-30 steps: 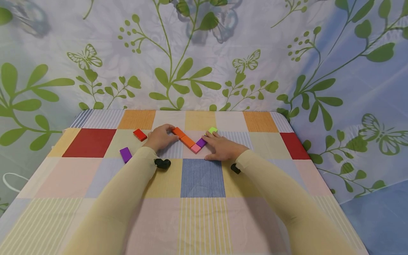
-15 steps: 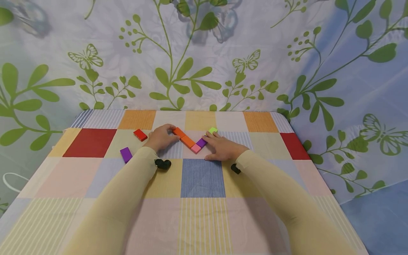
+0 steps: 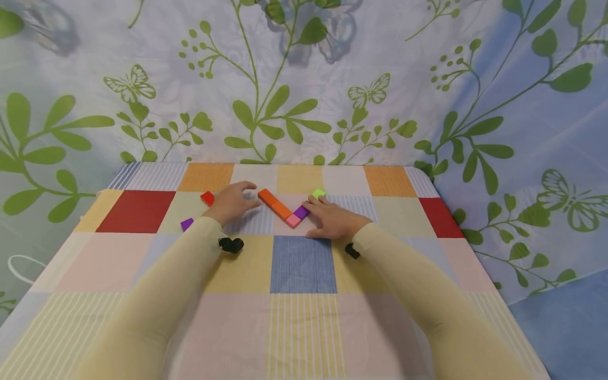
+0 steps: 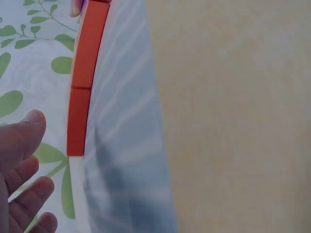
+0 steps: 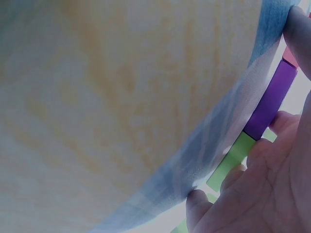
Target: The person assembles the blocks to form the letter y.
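Several flat coloured blocks form a V on the table: two orange blocks (image 3: 267, 197) end to end on the left arm, a pink block (image 3: 293, 221) at the corner, then a purple block (image 3: 301, 212) and a lime green block (image 5: 231, 161) on the right. My left hand (image 3: 231, 203) is just left of the orange blocks, holding nothing; a gap parts its thumb from them in the left wrist view. My right hand (image 3: 334, 219) rests with extended fingers at the purple and green blocks, partly covering them in the head view.
A loose red block (image 3: 207, 198) lies left of my left hand, partly hidden by it. A second purple block (image 3: 187, 225) lies beside my left sleeve (image 3: 161, 295), which covers part of it. A leaf-patterned curtain (image 3: 294, 105) hangs behind the patchwork-covered table (image 3: 304, 264).
My left hand has drawn away from the orange blocks and moved left, covering more of the red block and the loose purple block. My right hand and the V of blocks look unmoved.
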Available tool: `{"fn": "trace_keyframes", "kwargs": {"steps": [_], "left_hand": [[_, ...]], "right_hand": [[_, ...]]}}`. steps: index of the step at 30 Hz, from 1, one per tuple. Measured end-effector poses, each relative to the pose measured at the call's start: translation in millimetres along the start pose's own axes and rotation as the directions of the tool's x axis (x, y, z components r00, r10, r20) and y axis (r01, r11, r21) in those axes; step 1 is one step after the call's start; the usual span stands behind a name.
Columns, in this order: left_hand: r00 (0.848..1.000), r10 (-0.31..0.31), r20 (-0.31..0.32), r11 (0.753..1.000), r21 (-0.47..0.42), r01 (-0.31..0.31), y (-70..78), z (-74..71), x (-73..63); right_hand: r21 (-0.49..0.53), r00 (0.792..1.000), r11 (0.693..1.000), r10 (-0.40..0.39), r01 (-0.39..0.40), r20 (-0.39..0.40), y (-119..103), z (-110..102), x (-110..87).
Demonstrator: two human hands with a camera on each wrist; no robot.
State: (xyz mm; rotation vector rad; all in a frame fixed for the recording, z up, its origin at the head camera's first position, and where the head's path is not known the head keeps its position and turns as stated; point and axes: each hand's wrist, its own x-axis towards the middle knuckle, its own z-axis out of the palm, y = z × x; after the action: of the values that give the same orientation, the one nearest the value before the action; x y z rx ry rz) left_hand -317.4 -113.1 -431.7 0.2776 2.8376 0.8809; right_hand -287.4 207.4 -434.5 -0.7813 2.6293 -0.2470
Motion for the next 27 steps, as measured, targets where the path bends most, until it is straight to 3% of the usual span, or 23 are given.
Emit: {"fn": "trace_keyframes", "kwargs": {"steps": [8,27], "left_hand": [[0.999,0.034,-0.021,0.994,0.108,-0.032,-17.3,-19.2,-12.1],[0.999,-0.027,-0.031,0.986,0.161,0.032,-69.3,-51.1,-31.2]], "right_hand": [[-0.001,1.0,1.0,-0.004,0.004,-0.002,-1,-1,-1.2],[0.006,1.0,1.0,0.007,-0.007,0.004,-6,-3,-4.7]]}}
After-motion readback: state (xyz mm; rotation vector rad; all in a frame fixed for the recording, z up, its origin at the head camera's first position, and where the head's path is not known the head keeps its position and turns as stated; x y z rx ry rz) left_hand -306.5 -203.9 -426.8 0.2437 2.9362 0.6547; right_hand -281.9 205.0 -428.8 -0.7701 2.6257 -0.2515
